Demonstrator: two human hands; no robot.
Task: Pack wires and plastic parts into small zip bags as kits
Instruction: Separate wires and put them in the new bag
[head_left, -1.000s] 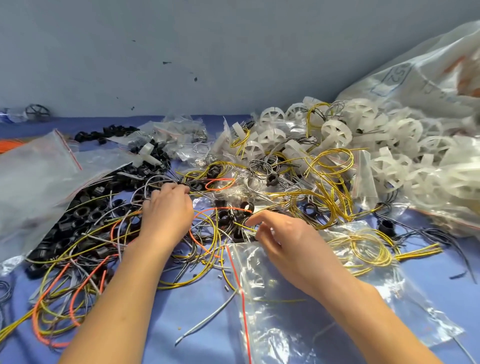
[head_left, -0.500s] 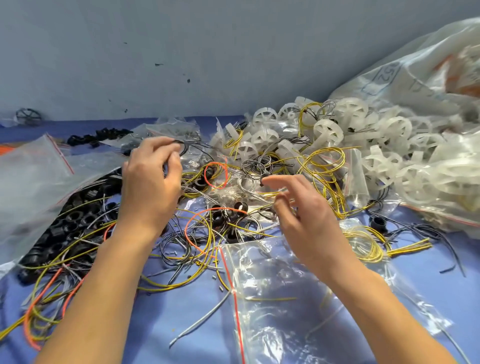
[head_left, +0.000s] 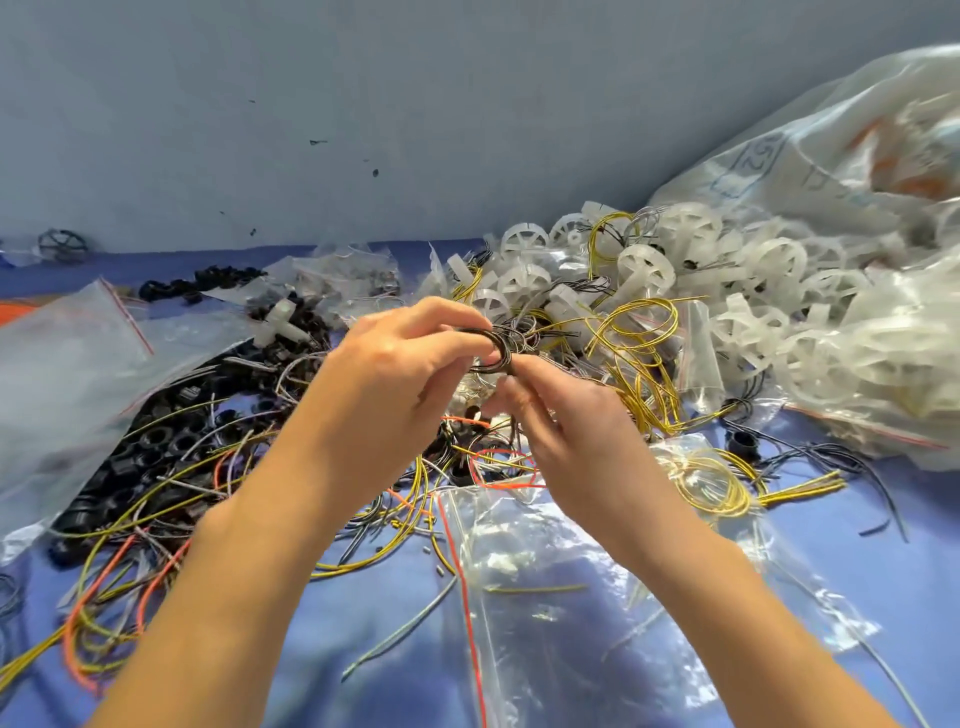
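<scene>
Both hands meet above the wire pile. My left hand (head_left: 400, 364) pinches a small coil of dark wire (head_left: 496, 351) between thumb and fingers. From the right, my right hand (head_left: 558, 410) pinches the same coil at its lower right edge. Under my right forearm lies a clear zip bag (head_left: 545, 597) with a red seal strip, flat on the blue table. Yellow wire loops (head_left: 639, 338) lie just right of the hands. White plastic wheels (head_left: 524, 286) are heaped behind them, and black plastic rings (head_left: 150, 447) lie to the left.
A large clear sack (head_left: 831, 182) full of white wheels fills the right side. Another clear bag (head_left: 62, 374) lies at the left over the black rings. Loose yellow, orange and grey wires (head_left: 119, 597) spread over the blue table (head_left: 363, 623) at lower left. A grey wall stands behind.
My left hand lifted a dark wire coil off the pile and moved right. My right hand rose from the bag to meet it and now pinches the coil too.
</scene>
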